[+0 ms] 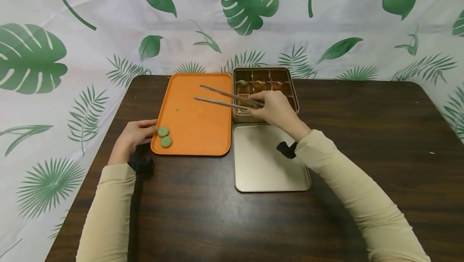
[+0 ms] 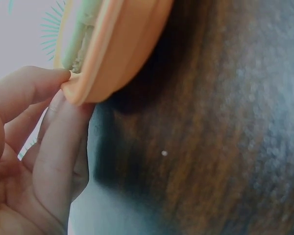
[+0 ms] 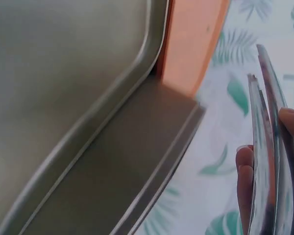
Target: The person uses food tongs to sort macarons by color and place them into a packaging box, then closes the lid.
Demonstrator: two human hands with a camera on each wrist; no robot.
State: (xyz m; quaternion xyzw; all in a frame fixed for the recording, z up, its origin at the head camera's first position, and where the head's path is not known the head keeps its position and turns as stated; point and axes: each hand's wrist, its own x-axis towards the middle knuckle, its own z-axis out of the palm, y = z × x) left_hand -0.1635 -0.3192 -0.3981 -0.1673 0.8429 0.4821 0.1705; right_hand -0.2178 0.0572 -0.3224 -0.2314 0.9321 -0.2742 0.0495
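My left hand [image 1: 135, 135] pinches the left rim of an orange tray [image 1: 197, 133] near its front corner, thumb above and fingers below in the left wrist view. Beside that thumb, two round green pieces [image 1: 166, 142] lie on the tray; what they are I cannot tell. Metal tongs [image 1: 221, 102] are held between the thumb and fingers of my right hand [image 1: 273, 107]. Their arms stand apart and point left over the tray, with nothing between the tips. Under the tongs and right hand sits a metal box [image 1: 250, 117] divided into compartments, several holding coloured contents.
A flat metal tray [image 1: 268, 165] lies in front of the box, partly below my right forearm. Small green crumbs [image 1: 177, 109] dot the orange tray. All stand on a dark wooden table [image 1: 203, 213], with a leaf-patterned cloth [image 1: 203, 24] hanging behind it.
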